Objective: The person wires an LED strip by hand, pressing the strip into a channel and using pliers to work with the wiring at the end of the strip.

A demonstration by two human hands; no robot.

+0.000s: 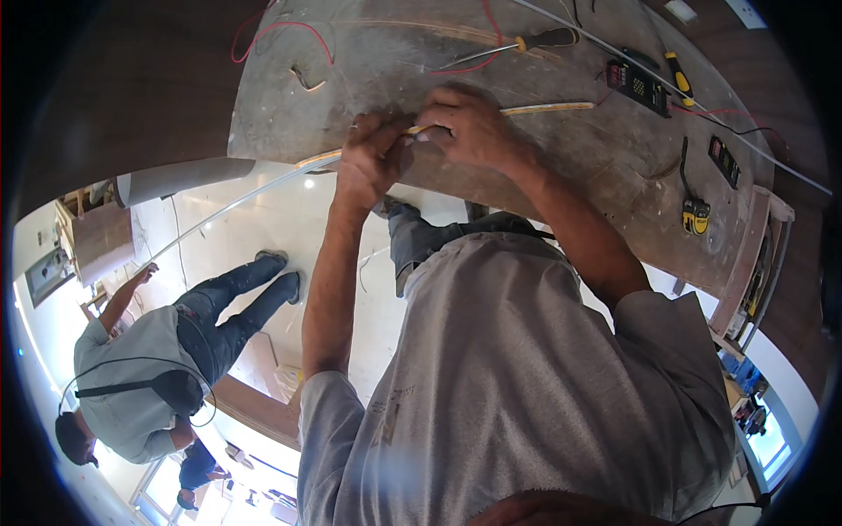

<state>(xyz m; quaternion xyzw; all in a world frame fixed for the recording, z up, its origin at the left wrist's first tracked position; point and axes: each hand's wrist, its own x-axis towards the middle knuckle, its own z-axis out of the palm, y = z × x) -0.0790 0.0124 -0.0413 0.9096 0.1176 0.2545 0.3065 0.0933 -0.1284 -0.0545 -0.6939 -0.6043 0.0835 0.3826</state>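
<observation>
The left hand [373,153] and right hand [469,127] are close together, pinching the thin strip [548,108] at the upper middle of the frame, by the tabletop [605,180]. The work looks partway done; the strip isn't set down yet.

Strong light from the windows [772,447] at lower right and lower left burned to white. The floor [338,235] gleamed with a small glare spot; the table [561,188] was dimmer, softly shadowed near the right fingers [443,116]. Bluish haze smeared the shirt [509,368]. Edges curved toward black corners.
</observation>
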